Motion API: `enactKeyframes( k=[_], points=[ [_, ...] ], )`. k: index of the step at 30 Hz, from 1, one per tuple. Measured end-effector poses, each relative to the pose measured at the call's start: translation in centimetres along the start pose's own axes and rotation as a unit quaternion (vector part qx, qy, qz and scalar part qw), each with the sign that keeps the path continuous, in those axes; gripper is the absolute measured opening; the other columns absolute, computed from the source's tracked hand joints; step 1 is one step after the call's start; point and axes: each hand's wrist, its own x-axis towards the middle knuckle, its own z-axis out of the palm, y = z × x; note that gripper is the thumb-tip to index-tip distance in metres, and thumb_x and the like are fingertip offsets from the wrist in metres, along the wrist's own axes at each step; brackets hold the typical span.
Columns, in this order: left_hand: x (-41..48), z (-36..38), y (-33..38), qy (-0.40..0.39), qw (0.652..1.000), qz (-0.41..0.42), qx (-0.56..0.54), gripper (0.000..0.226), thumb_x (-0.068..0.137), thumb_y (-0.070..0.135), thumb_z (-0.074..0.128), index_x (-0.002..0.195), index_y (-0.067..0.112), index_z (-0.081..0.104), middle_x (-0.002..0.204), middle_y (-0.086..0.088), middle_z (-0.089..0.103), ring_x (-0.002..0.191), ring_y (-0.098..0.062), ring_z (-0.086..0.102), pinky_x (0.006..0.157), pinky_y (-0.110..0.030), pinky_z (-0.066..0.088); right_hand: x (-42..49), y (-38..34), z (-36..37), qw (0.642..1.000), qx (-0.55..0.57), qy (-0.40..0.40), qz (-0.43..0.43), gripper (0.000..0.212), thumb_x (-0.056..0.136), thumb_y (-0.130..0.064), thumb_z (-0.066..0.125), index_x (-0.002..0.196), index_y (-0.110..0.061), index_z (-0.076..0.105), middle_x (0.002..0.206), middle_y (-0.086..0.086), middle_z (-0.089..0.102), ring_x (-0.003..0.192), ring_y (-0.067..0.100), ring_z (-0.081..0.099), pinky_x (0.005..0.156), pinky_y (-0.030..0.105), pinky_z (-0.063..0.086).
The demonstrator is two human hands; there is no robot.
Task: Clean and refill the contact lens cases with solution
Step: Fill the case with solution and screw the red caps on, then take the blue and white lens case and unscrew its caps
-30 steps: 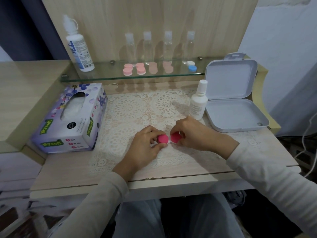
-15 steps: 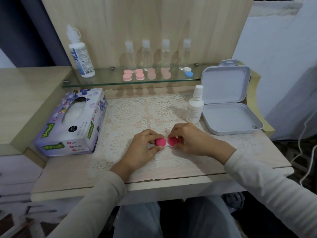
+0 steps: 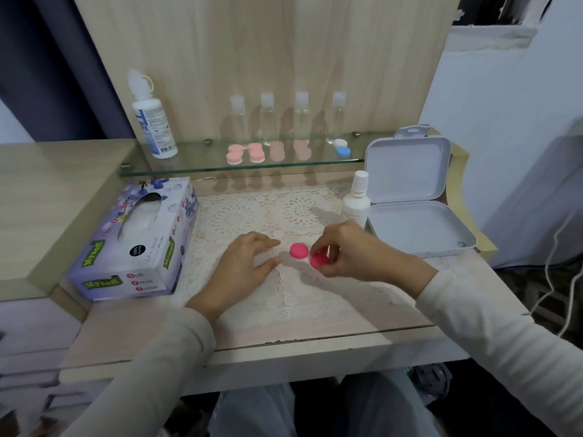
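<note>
A bright pink contact lens case lies on the lace mat at the desk's middle. Its left cap [image 3: 298, 250] sits uncovered. My right hand [image 3: 353, 251] pinches the right cap [image 3: 319, 260], which looks tilted up off the case. My left hand [image 3: 244, 263] rests on the mat just left of the case, fingers relaxed, holding nothing. A small white solution bottle [image 3: 356, 201] stands behind my right hand. A larger solution bottle [image 3: 153, 121] stands on the glass shelf [image 3: 195, 164].
On the shelf sit pale pink lens cases [image 3: 246, 152], a blue-and-white case [image 3: 342, 148] and several clear travel bottles [image 3: 284, 118]. A tissue box [image 3: 135, 238] lies at the left. An open grey hinged box [image 3: 416, 212] stands at the right.
My left hand has let go of the left cap and drawn back to the left. My right hand keeps its pinch on the right cap, now tilted up.
</note>
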Motion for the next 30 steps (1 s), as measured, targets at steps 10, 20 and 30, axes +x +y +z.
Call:
enactKeyframes(
  k=[10, 20, 30],
  points=[
    [2.6, -0.6, -3.4, -0.061, 0.986, -0.076, 0.136, 0.057, 0.087, 0.044, 0.053, 0.136, 0.017, 0.042, 0.146, -0.004, 0.034, 0.133, -0.022, 0.024, 0.111, -0.029, 0.015, 4.8, 1.2, -8.1, 0.985, 0.028, 0.167, 0.042, 0.014, 0.078, -0.015, 0.071, 0.090, -0.008, 0.073, 0.069, 0.004, 0.066, 0.051, 0.008, 0.057, 0.052, 0.006, 0.042],
    [2.2, 0.5, -4.2, -0.042, 0.988, -0.080, 0.126, 0.091, 0.066, 0.071, 0.012, 0.137, 0.022, 0.040, 0.148, 0.003, 0.030, 0.135, -0.017, 0.020, 0.112, -0.029, 0.012, 11.7, 7.3, -9.0, 0.977, -0.053, 0.159, 0.129, 0.015, 0.077, -0.014, 0.069, 0.078, 0.000, 0.072, 0.068, 0.021, 0.067, 0.042, 0.002, 0.050, 0.048, 0.010, 0.038],
    [2.4, 0.8, -4.6, -0.048, 0.985, -0.087, 0.143, 0.089, 0.068, 0.070, 0.010, 0.139, 0.024, 0.037, 0.150, 0.004, 0.027, 0.136, -0.016, 0.018, 0.114, -0.031, 0.012, 14.7, 8.2, -8.3, 0.978, -0.088, 0.127, 0.144, 0.029, 0.082, -0.018, 0.066, 0.078, 0.011, 0.065, 0.065, 0.026, 0.060, 0.052, 0.018, 0.037, 0.056, 0.029, 0.038]
  ],
)
